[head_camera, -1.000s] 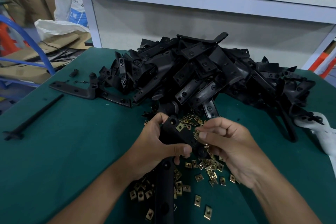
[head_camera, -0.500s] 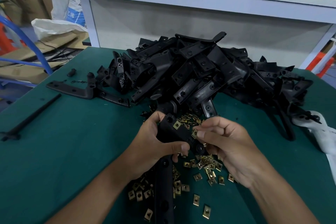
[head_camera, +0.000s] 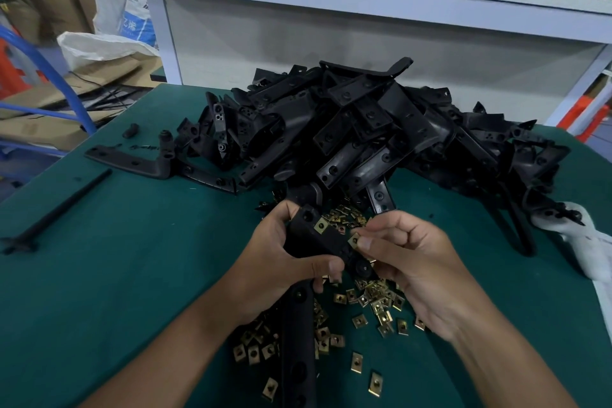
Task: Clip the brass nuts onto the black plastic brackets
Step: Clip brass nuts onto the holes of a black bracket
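Right hand (head_camera: 414,262) fingers edged nearer, pinching brass nut (head_camera: 354,239) against left-gripped bracket (head_camera: 318,242)

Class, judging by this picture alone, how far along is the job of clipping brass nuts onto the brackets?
Done: one brass nut already sits on the held bracket. In hand: the left hand grips that bracket while the right hand pinches a second nut at its edge. Left: a large bracket pile and many loose nuts on the green table.

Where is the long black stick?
In the head view the stick lies alone on the green table at the far left, left of the bracket pile and away from both hands.
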